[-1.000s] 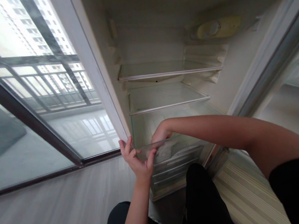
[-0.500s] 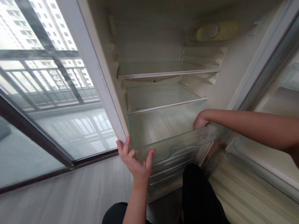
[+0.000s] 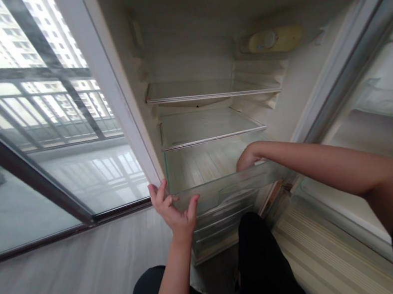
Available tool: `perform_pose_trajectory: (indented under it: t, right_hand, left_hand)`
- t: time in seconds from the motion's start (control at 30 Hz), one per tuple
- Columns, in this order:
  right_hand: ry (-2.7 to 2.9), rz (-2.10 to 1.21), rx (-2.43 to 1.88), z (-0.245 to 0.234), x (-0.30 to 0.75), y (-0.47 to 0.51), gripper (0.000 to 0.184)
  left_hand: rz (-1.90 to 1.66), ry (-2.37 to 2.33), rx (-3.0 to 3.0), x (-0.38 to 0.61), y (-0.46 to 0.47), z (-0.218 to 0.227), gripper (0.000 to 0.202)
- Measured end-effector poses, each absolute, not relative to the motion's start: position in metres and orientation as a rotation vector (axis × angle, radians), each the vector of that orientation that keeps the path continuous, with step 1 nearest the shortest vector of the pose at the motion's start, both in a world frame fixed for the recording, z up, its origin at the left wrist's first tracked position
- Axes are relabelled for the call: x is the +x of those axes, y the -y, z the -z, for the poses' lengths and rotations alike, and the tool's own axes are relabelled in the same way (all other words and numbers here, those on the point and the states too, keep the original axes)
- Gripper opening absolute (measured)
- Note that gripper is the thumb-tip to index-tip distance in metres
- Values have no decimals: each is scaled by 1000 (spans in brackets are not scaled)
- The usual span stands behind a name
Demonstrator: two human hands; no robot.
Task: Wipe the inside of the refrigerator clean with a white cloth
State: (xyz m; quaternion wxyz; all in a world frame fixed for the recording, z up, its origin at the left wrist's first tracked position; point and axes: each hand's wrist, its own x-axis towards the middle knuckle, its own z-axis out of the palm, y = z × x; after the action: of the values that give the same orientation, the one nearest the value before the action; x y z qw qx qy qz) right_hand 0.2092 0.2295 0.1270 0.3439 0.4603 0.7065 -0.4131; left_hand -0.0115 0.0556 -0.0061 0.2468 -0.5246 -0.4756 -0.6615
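Observation:
I crouch in front of an open fridge (image 3: 198, 30) with bare glass shelves. A clear plastic drawer (image 3: 227, 190) sits at the bottom, pulled partly out. My left hand (image 3: 172, 212) grips the drawer's left front corner, thumb and fingers wrapped over its rim. My right hand (image 3: 247, 157) reaches in over the drawer's right side; its fingers curl down behind the rim and are partly hidden. Above the drawer sit two glass shelves (image 3: 212, 129).
The fridge door (image 3: 371, 146) stands open to the right, its ribbed inner panel low beside my knee. A glass balcony door and railing (image 3: 47, 143) lie to the left. My black-clad knees (image 3: 254, 258) are close to the fridge base. A yellowed thermostat dial (image 3: 272, 40) sits at top.
My right hand moved from the drawer's left middle across to its right side. My left hand kept its hold on the left corner. The view shifted slightly.

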Motion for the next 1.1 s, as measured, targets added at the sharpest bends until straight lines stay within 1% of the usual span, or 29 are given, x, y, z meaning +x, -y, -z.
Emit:
perform_pose_trajectory:
  t: [0.1,0.17,0.2,0.23,0.3,0.33,0.37,0.43,0.47,0.53,0.6,0.67,0.77,0.83,0.9,0.97,1.1]
  right_hand:
    - [-1984,1398,1174,-123,171,-221,19]
    - [-2206,1576,1153,-120,144,-217,21]
    - [-2323,1589,1119,-119,130,-216,21]
    - [-2440,1532,1060,-118,117,-214,19]
    - [-2669,1248,873,-116,94,-211,12]
    - [-2761,1066,762,-114,84,-208,14]
    - [-2833,897,657,-112,76,-205,22]
    - [-2913,671,523,-106,63,-200,35]
    - [-2910,626,492,-102,59,-199,34]
    - [-2805,640,503,-97,54,-202,25]
    - [-2658,650,641,-96,55,-214,20]
    - [-2593,592,818,-99,61,-230,26]
    - [-2712,334,918,-105,74,-251,47]
    - [-2811,128,803,-102,81,-255,59]
    - [-2810,8,630,-93,85,-254,62]
    - [-2755,14,519,-81,84,-250,70]
    - [-2830,23,157,-61,71,-248,97]
  left_hand:
    - [1800,1323,-1419,-12,-55,7,41]
    - [1784,1334,-1420,-12,-55,8,40]
    - [1777,1331,-1424,-12,-55,8,40]
    - [1772,1325,-1430,-12,-54,8,40]
    - [1768,1314,-1437,-12,-54,8,39]
    - [1766,1313,-1437,-13,-54,8,39]
    - [1761,1316,-1435,-13,-54,8,39]
    - [1745,1325,-1432,-13,-54,8,39]
    - [1738,1322,-1431,-13,-54,9,39]
    - [1730,1313,-1432,-13,-54,9,39]
    - [1726,1302,-1428,-13,-54,8,38]
    - [1721,1308,-1420,-12,-54,8,39]
    - [1723,1322,-1416,-11,-53,7,39]
    - [1728,1328,-1415,-11,-53,7,39]
    - [1731,1329,-1412,-11,-53,7,39]
    - [1735,1326,-1408,-12,-53,7,39]
    - [1737,1315,-1410,-12,-54,8,40]
